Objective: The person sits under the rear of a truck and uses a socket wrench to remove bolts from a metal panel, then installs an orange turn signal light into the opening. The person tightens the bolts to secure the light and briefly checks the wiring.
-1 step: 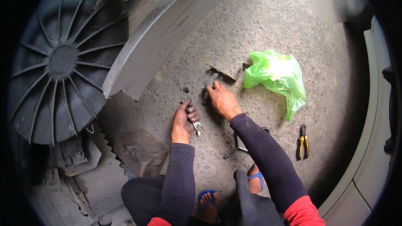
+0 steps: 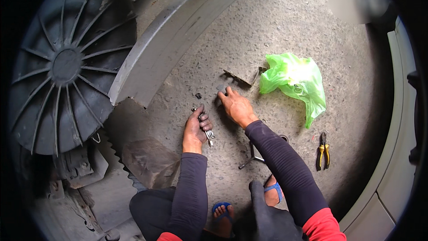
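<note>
My left hand [image 2: 195, 129] is closed around metal wrenches [image 2: 210, 137], whose shiny ends stick out below the little finger; a small end also shows by the thumb. Low over the concrete, my right hand [image 2: 239, 108] has its fingers bent down and drawn together. Its fingertips are partly hidden, and whatever they grip cannot be made out. Just beyond them lies a dark, narrow bent metal bracket [image 2: 237, 78]. A small black piece [image 2: 198, 95] rests on the ground above my left hand. Under my right forearm, a dark metal tool with several arms [image 2: 254, 157] is partly covered.
A bright green plastic bag [image 2: 292, 80] and yellow-handled pliers [image 2: 323, 151] lie to the right. A grey curved panel [image 2: 178, 33] and black ribbed round cover [image 2: 67, 64] stand left, above a rough block [image 2: 149, 163]. Pale vehicle bodywork [image 2: 392, 151] borders the right.
My left hand has turned the wrenches very slightly. Otherwise both hands and the things on the ground stay in place.
</note>
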`<move>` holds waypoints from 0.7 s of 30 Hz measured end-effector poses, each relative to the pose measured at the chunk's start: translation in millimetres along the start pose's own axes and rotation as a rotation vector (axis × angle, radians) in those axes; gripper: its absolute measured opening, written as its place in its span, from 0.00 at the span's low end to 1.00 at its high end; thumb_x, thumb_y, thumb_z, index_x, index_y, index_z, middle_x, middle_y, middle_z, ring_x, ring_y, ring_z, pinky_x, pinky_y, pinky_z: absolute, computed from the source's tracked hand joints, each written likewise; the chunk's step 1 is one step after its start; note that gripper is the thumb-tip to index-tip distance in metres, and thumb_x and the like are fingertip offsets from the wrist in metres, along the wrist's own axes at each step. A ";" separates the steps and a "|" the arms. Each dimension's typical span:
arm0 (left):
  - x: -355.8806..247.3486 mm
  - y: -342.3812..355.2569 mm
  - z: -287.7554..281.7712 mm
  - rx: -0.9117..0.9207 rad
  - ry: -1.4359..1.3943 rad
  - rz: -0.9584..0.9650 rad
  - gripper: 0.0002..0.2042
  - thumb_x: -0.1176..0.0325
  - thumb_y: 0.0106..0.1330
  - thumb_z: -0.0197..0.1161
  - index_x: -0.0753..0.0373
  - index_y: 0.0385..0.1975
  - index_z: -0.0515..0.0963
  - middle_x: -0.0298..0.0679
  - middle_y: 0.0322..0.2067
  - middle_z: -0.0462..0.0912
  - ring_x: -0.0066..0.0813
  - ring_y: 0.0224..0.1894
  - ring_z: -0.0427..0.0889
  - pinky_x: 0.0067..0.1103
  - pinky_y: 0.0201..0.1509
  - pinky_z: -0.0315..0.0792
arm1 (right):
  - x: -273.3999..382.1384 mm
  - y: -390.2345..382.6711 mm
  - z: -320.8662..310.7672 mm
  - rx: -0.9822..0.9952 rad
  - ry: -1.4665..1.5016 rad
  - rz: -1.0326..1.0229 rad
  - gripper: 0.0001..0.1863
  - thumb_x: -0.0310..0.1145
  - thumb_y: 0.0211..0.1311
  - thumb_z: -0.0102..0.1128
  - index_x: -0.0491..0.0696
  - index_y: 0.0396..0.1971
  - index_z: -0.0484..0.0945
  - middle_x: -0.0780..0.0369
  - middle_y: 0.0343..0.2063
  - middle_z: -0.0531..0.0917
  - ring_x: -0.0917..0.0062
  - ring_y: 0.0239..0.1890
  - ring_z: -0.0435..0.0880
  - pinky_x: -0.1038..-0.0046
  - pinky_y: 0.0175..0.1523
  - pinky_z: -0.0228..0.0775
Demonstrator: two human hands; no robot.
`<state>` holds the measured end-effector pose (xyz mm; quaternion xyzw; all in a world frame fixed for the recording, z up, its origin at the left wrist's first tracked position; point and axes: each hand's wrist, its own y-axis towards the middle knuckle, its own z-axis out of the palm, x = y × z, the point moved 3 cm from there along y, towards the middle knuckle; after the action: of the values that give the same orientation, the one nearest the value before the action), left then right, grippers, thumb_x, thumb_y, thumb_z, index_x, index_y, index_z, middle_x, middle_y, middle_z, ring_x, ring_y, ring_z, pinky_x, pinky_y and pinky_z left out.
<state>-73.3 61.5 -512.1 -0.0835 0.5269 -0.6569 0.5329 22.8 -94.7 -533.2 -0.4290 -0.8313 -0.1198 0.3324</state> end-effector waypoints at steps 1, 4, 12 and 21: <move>2.4 0.4 -1.8 -0.071 0.004 0.033 0.07 0.62 0.74 0.61 0.56 0.35 0.75 0.29 0.23 0.70 0.15 0.17 0.63 0.17 0.17 0.56 | -0.2 1.2 4.6 0.050 -0.045 -0.043 0.15 0.32 0.66 0.59 0.45 0.51 0.76 0.51 0.52 0.76 0.55 0.54 0.83 0.56 0.53 0.80; 3.9 3.5 0.7 -0.113 0.068 0.018 0.09 0.66 0.74 0.61 0.62 0.47 0.76 0.32 0.24 0.75 0.16 0.17 0.67 0.16 0.16 0.57 | -5.7 3.9 4.2 0.036 -0.066 -0.072 0.15 0.27 0.65 0.54 0.48 0.52 0.77 0.51 0.49 0.77 0.57 0.52 0.84 0.57 0.51 0.81; 24.5 19.6 4.4 0.034 -0.102 0.057 0.17 0.63 0.77 0.48 0.70 0.52 0.76 0.51 0.50 0.83 0.47 0.53 0.83 0.38 0.59 0.79 | -21.9 16.5 -14.8 0.068 0.196 0.063 0.21 0.30 0.60 0.65 0.42 0.54 0.79 0.45 0.50 0.84 0.53 0.50 0.86 0.57 0.55 0.80; 67.8 32.4 16.8 0.101 -0.067 -0.057 0.22 0.52 0.78 0.49 0.63 0.58 0.76 0.46 0.55 0.82 0.39 0.57 0.81 0.36 0.65 0.74 | 19.1 -27.2 -40.1 0.063 0.157 -0.088 0.12 0.29 0.55 0.65 0.40 0.39 0.82 0.46 0.35 0.86 0.54 0.41 0.88 0.59 0.47 0.82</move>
<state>-70.5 1.9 -560.8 -0.0935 0.4721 -0.6945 0.5348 11.4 -118.4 -488.3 -0.3706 -0.8240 -0.1415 0.4044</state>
